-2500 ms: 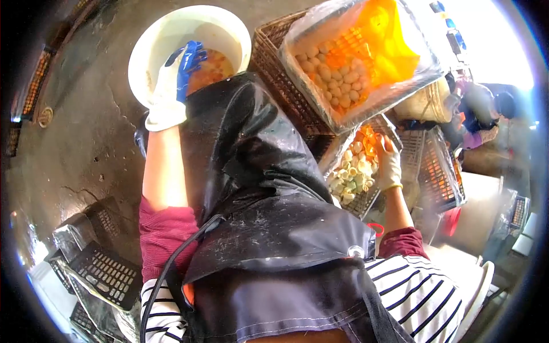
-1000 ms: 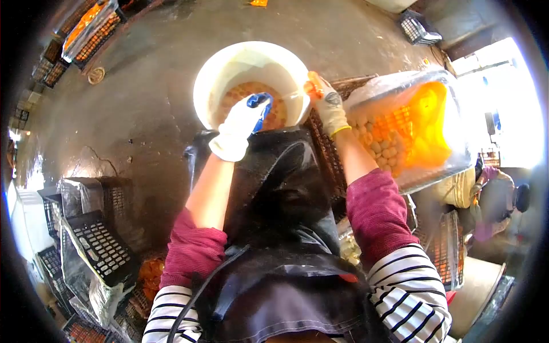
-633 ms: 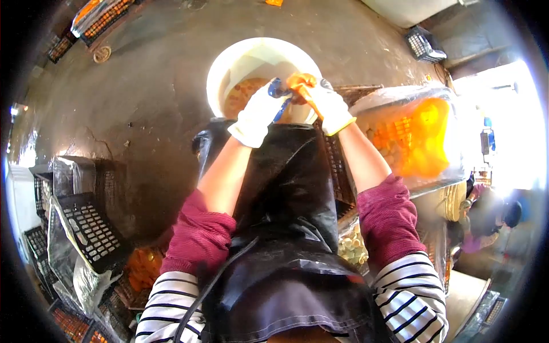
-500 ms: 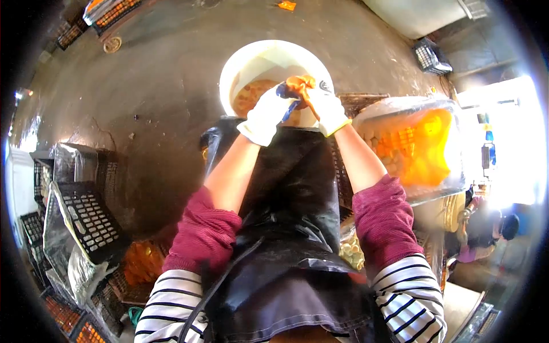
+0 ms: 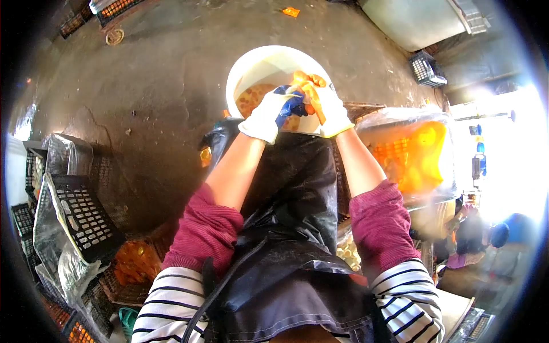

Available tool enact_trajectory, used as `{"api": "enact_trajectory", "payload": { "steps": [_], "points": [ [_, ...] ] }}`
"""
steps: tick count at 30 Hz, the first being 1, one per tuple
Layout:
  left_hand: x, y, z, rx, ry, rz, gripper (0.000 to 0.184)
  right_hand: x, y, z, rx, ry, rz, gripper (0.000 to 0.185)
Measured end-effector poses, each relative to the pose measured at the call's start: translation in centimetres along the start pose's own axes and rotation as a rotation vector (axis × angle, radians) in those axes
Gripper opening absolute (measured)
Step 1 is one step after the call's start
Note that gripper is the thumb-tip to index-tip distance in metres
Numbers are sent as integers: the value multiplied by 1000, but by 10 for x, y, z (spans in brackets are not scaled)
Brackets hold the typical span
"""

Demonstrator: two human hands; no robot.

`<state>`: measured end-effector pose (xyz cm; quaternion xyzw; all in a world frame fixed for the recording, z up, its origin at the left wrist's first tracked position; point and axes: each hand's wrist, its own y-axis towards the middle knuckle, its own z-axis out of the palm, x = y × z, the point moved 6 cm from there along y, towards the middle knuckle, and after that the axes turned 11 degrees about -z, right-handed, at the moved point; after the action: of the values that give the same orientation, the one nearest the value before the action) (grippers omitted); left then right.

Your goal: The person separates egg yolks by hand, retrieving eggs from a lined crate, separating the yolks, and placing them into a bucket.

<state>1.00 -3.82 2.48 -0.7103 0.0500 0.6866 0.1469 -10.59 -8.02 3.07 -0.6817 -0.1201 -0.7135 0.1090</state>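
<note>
Above a white bucket (image 5: 251, 60), both my hands are close together with the fingers curled inward. My left hand (image 5: 274, 111) wears a white glove with blue-coated fingers and is closed; what lies in its grip is hidden. My right hand (image 5: 323, 106), in a white glove with an orange-coated front, is closed too, its fingers meeting the left ones. A small reddish-orange lump (image 5: 309, 108) shows between the hands, too small to name. Inside the bucket, many orange-brown pieces (image 5: 249, 98) sit in cloudy contents. A black apron (image 5: 286, 188) covers my lap just below.
To the right stands a plastic-lined container (image 5: 377, 123) with a bright orange-yellow crate (image 5: 412, 160). Black crates (image 5: 86, 217) lean at the left, near a tub of orange pieces (image 5: 137, 263). Another person (image 5: 472, 237) is at far right. An orange scrap (image 5: 291, 11) lies on the floor.
The camera view has shifted slightly. My hands have turned a little, with more of the left glove's blue fingers and the right glove's orange front showing. Both stay over the bucket.
</note>
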Motion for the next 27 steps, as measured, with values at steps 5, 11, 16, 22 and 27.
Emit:
{"api": "enact_trajectory", "payload": {
  "steps": [5, 11, 16, 22, 27],
  "points": [
    [11, 2, 2, -2, -292, -84, 26, -12, 4, -6, -39, 63, 29, 28],
    [43, 14, -3, -57, -511, -39, 27, -6, -2, 1, -66, 40, 58, 27],
    [20, 5, 3, -158, -557, -168, 28, 20, -5, 15, 202, -389, -240, 26],
    [19, 16, 3, -31, -607, -114, 33, 16, -42, -52, -35, 289, -7, 30],
    [21, 12, -1, -59, -567, -108, 38, 37, -209, -119, -123, -254, -15, 42]
  ]
}}
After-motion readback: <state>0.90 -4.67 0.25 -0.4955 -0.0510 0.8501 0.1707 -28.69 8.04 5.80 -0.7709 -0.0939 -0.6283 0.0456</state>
